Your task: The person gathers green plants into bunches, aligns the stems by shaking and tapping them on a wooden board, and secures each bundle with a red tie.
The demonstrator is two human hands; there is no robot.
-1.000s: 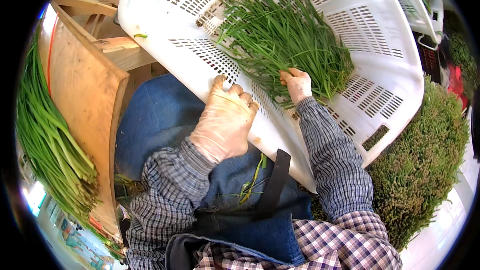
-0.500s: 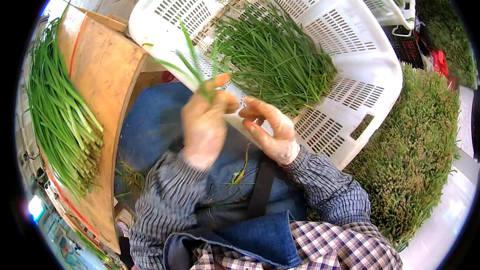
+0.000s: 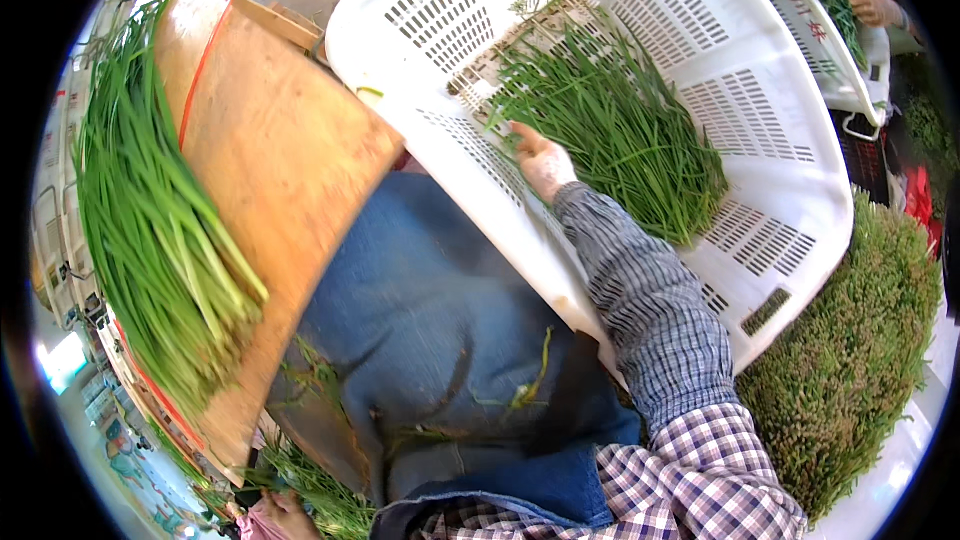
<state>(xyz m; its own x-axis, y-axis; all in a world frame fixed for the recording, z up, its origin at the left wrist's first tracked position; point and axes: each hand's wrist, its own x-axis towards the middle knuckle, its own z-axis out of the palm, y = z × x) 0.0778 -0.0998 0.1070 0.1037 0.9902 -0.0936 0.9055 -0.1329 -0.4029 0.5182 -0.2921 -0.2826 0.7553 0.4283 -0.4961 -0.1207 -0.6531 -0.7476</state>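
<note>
Red writing (image 3: 817,32) marks one crate (image 3: 842,98); I cannot tell whether the right hand (image 3: 546,164) grips the greens (image 3: 640,135).

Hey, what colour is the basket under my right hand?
White. The basket shows best in the head view, under your right hand.

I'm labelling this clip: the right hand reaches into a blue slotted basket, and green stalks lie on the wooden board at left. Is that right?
Not quite: in the head view the slotted basket is white, not blue. The right hand does reach into it, and green stalks lie on the wooden board at left.
</note>
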